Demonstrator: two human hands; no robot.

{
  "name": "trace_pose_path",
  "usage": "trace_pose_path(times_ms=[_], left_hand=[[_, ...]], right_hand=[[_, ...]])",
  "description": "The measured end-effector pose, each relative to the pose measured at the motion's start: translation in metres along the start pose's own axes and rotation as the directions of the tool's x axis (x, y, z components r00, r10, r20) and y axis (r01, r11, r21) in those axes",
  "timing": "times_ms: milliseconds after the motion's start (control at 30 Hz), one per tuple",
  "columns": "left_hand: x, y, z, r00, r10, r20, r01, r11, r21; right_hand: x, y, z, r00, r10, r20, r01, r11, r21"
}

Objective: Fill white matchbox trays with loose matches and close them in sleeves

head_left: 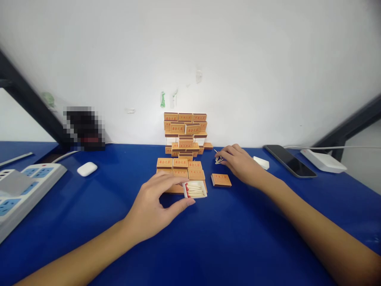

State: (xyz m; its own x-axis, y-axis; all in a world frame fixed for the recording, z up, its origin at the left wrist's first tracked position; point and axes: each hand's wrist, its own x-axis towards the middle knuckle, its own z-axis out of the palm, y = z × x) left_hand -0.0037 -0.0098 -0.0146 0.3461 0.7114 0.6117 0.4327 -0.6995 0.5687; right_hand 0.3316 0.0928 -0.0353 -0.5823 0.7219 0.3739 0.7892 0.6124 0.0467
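My left hand [157,200] grips a white matchbox tray [206,188] between thumb and fingers. Red-headed matches [195,190] lie inside it. Farther right, my right hand [238,163] has its fingertips closed on a few loose matches [219,160] at the table surface; exactly how many they pinch is hidden. Between the hands lies a closed orange matchbox [221,180]. Behind my left hand, matchboxes [188,163] are laid out in rows, partly covered by that hand. A stacked structure of matchboxes [185,141] rises beyond them by the wall.
The blue table [190,246] meets a white wall [253,79]. On the left are a power strip [44,188] and a white earbud case [87,169]. To the right lie a small white object [261,163], a phone [289,161] and a white box-shaped device [324,161] near a cable.
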Motion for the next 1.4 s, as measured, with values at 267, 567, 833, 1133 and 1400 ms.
trace_pose_path(times_ms=[267,567,833,1133,1400], left_hand=[[0.001,0.001,-0.001,1.000,0.008,0.010,-0.008,1.000,-0.008],[0.000,-0.001,-0.001,0.999,-0.007,0.034,0.007,1.000,-0.015],[0.001,-0.001,-0.001,0.999,0.013,0.031,-0.012,0.999,-0.036],[-0.001,-0.001,-0.002,1.000,0.008,0.030,-0.007,1.000,-0.030],[0.001,-0.002,-0.002,0.999,-0.010,0.032,0.010,1.000,-0.016]], right_hand=[[0.007,-0.003,-0.007,0.997,-0.033,0.070,0.045,0.984,-0.174],[0.011,-0.017,-0.018,0.984,-0.085,0.160,0.066,0.991,0.117],[0.024,-0.023,-0.024,0.968,-0.060,0.245,-0.019,0.951,0.307],[0.020,-0.026,-0.023,0.950,0.016,0.311,-0.127,0.933,0.338],[0.020,-0.029,-0.025,0.950,0.011,0.311,-0.128,0.926,0.356]])
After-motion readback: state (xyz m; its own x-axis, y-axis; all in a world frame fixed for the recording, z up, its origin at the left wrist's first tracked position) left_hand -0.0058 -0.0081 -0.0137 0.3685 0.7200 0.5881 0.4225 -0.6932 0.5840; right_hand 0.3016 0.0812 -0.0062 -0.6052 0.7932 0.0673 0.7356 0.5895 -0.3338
